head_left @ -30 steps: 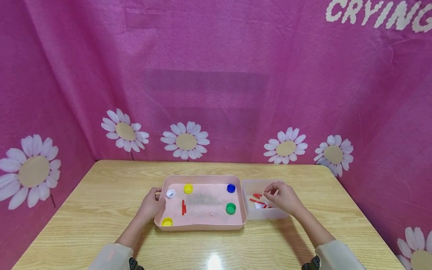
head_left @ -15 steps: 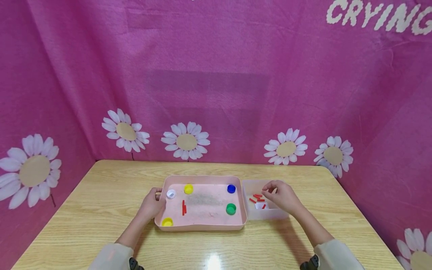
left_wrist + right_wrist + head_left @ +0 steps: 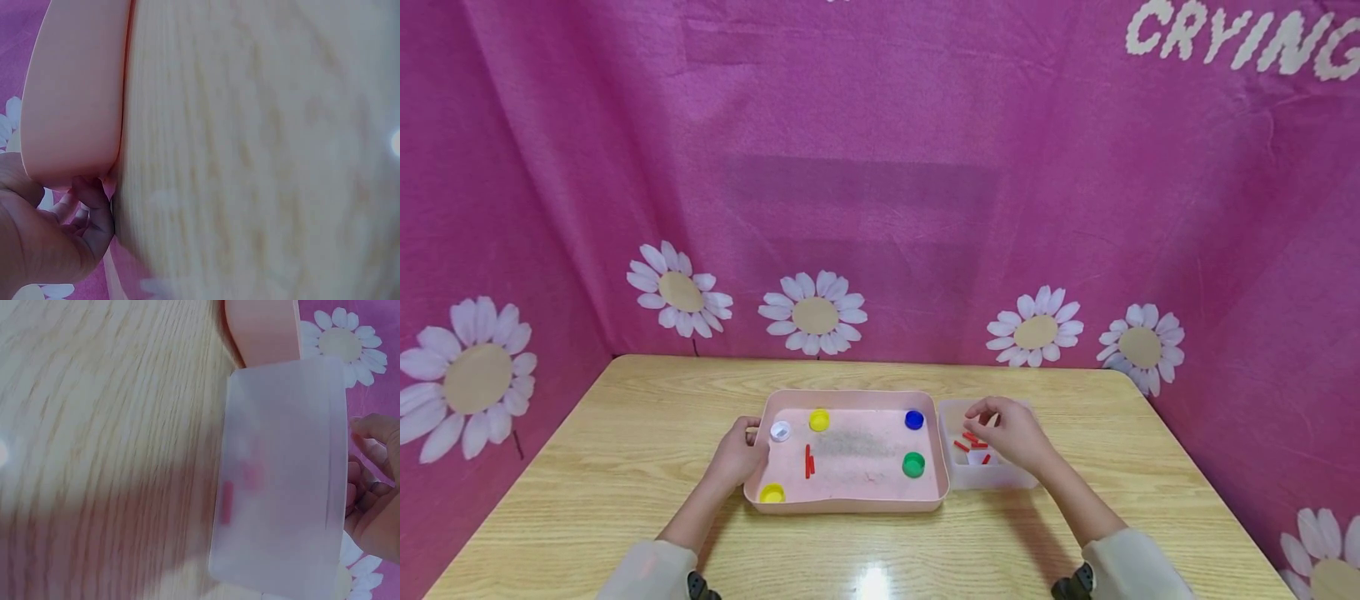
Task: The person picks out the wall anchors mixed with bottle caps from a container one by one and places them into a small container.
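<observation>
A pink tray [image 3: 842, 506] lies on the table, holding two short red sticks [image 3: 808, 461] and several round caps: white [image 3: 780, 431], yellow [image 3: 818, 420], blue [image 3: 913, 419] and green [image 3: 913, 464]. At its left end my left hand [image 3: 740, 452] grips the wall; the left wrist view shows fingers curled at the end of the tray [image 3: 75, 94]. Over the translucent box [image 3: 996, 477] on the right hovers my right hand [image 3: 1011, 429], fingers bent, thumb and index tips apart, with nothing visible between them. Several red sticks [image 3: 961, 446] lie in the box below it.
The box stands against the tray's right side on a wooden table [image 3: 662, 417]. A small white piece [image 3: 976, 457] lies inside the box. Another yellow cap [image 3: 772, 493] sits in the tray's near left corner. Pink flowered cloth [image 3: 880, 208] surrounds the table.
My right hand has shifted a little to the left over the box. Red sticks in the box lie differently from one second ago. My left hand and the tray have stayed put.
</observation>
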Tool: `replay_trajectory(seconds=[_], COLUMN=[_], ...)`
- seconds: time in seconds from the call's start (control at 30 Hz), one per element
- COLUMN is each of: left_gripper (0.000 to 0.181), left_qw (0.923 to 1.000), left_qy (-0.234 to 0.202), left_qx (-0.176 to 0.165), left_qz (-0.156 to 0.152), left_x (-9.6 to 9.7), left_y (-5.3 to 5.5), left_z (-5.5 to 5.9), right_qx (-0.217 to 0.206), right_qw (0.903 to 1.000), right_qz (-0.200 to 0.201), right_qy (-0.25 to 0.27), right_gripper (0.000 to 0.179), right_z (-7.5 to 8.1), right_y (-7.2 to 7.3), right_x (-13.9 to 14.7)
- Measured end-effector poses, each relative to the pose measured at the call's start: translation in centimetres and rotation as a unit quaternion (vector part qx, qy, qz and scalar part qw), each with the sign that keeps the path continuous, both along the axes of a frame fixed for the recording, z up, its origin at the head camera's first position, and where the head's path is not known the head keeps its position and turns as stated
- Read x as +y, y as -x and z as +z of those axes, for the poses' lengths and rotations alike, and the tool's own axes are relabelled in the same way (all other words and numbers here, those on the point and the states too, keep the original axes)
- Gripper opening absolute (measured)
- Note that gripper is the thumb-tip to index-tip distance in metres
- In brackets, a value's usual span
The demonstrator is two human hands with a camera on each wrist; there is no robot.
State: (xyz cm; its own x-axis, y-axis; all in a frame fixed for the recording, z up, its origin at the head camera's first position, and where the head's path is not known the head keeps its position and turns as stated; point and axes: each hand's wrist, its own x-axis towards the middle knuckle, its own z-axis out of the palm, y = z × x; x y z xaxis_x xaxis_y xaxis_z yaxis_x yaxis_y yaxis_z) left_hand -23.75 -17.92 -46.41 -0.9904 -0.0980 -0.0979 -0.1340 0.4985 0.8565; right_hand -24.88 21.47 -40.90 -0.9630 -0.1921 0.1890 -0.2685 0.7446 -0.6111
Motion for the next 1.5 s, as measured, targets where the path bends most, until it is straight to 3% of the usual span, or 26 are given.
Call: replay_trajectory(seconds=[0.13,0.4,1.0,1.33,1.5], left_gripper=[0.041,0.042,0.042,0.043,0.043], left_qw=[0.9996,0.9999,0.9999,0.9998,0.9999], left_qy=[-0.007,0.004,0.011,0.016,0.014], left_qx=[0.026,-0.011,-0.01,-0.011,-0.008], left_qz=[-0.001,0.004,0.005,0.0,0.001], left_x=[-0.1,0.1,0.1,0.2,0.2], left_y=[0.1,-0.1,-0.1,-0.1,-0.1], left_z=[-0.4,0.4,0.2,0.3,0.2], right_qx=[-0.006,-0.024,-0.035,-0.032,0.023], right_qw=[0.9999,0.9989,0.9967,0.9908,0.9813], right_qz=[0.009,0.019,0.065,0.119,0.179], right_qy=[0.01,0.036,0.034,0.056,0.067], right_gripper=[0.012,0.012,0.008,0.009,0.011], right_z=[0.1,0.5,0.5,0.2,-0.4], right_y=[0.2,0.3,0.5,0.4,0.9], right_x=[-0.7,-2.6,-6.4,-8.8,-9.9])
